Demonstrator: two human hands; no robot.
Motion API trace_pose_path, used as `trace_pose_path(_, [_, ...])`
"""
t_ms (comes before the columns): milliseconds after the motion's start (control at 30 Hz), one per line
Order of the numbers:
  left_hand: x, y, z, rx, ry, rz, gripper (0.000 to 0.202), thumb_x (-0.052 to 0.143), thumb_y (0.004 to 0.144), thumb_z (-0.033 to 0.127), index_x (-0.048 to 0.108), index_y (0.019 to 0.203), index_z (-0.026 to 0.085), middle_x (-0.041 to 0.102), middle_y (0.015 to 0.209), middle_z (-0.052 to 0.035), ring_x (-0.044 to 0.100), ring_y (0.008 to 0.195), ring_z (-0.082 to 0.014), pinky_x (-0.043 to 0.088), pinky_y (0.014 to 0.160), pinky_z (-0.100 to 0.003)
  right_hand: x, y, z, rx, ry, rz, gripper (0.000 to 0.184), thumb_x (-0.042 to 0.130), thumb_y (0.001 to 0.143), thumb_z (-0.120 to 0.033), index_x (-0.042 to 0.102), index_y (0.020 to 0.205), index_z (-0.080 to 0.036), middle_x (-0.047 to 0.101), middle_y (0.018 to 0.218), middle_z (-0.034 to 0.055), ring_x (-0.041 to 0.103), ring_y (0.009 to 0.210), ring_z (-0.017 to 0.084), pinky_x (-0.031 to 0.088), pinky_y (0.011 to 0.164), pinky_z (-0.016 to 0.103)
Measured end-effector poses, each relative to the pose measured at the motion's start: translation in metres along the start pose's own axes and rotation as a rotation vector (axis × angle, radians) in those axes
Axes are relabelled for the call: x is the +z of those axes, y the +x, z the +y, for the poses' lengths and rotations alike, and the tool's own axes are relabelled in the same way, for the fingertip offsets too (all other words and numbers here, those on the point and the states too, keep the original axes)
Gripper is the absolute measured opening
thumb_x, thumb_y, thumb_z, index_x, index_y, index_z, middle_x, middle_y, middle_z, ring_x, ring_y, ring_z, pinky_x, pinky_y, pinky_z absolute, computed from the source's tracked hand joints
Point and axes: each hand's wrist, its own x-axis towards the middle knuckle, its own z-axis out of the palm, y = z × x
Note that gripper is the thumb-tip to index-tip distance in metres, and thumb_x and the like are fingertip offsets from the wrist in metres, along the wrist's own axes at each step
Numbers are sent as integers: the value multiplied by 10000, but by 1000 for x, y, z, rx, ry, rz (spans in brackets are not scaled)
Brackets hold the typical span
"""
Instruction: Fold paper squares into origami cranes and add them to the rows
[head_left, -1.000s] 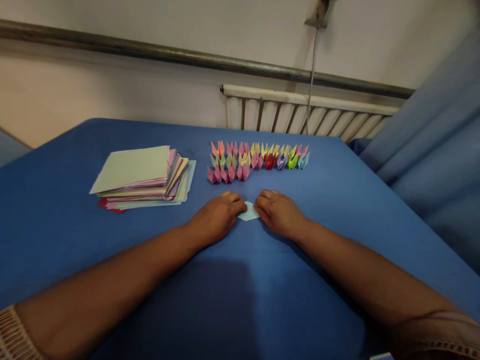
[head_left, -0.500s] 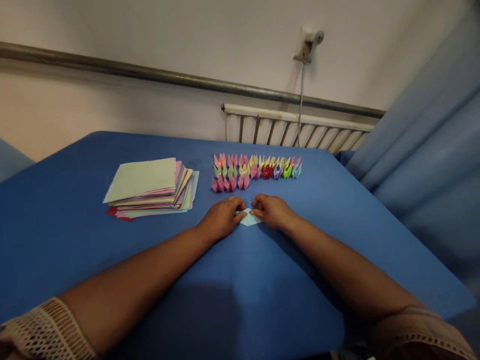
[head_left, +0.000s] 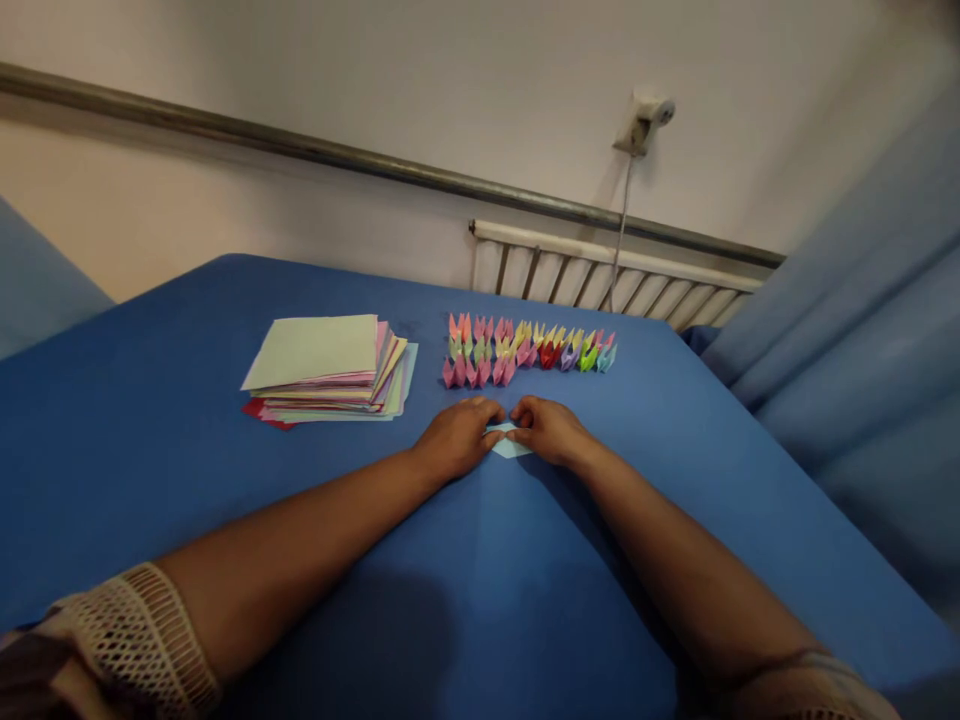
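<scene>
A small piece of pale blue folded paper (head_left: 511,447) lies on the blue table, its near edge coming to a blunt point. My left hand (head_left: 461,437) grips its left side, thumb on top and fingers curled at the far edge. On the other side my right hand (head_left: 551,430) has its thumb pressed on the paper close to the left thumb, its fingers bent. Both hands cover the paper's upper part. Just beyond them stand rows of folded origami cranes (head_left: 478,374) in pink, yellow, red, purple, green and blue.
A thick stack of coloured paper sheets (head_left: 319,352) sits left of the cranes on the blue table (head_left: 360,570). Behind the table are a radiator (head_left: 600,265), a metal rail (head_left: 375,160) and a wall socket (head_left: 639,125) with a cord. Blue curtain (head_left: 847,330) hangs at right.
The whole view has shifted and tilted slightly, so the table contents appear farther right. Both hands stay on the blue paper, their thumbs now nearer each other at its middle.
</scene>
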Motion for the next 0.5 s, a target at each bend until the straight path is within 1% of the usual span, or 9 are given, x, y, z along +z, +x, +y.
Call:
trace_pose_path(100, [1, 0, -1, 23, 10, 1, 217, 576, 837, 277, 605, 1040, 207, 640, 971, -42, 583, 903, -208, 440, 783, -316, 1, 3, 2, -37, 25, -11, 189, 689, 756, -320, 618, 890, -208, 635, 819, -2, 556, 694, 126, 378, 623, 245])
trace_pose_path(200, [1, 0, -2, 44, 17, 15, 223, 581, 842, 288, 608, 1049, 210, 644, 996, -43, 574, 936, -211, 434, 830, -330, 2, 2, 3, -115, 12, 48, 166, 685, 747, -266, 612, 877, -194, 614, 894, 21, 548, 777, 140, 395, 696, 262])
trace_pose_path(267, [1, -1, -3, 50, 29, 25, 240, 588, 841, 294, 607, 1062, 202, 645, 1013, -53, 567, 957, -218, 429, 855, -341, 3, 1, 3, -157, 23, 66, 148, 676, 739, -221, 595, 860, -190, 602, 902, 20, 541, 812, 146, 397, 722, 269])
trace_pose_path(367, [0, -1, -4, 72, 43, 27, 255, 584, 851, 312, 607, 1077, 197, 646, 1031, -62, 560, 969, -223, 426, 861, -350, 7, 1, 5, -154, 120, 41, 151, 646, 738, -172, 558, 857, -199, 590, 817, -15, 534, 740, 129, 396, 673, 255])
trace_pose_path(500, [-1, -1, -4, 144, 34, 26, 254, 573, 864, 313, 604, 1100, 224, 655, 1025, -43, 563, 955, -212, 414, 864, -348, 16, 5, 10, -142, 276, -1, 262, 659, 715, -141, 529, 933, -205, 568, 742, -47, 522, 651, 110, 397, 611, 233])
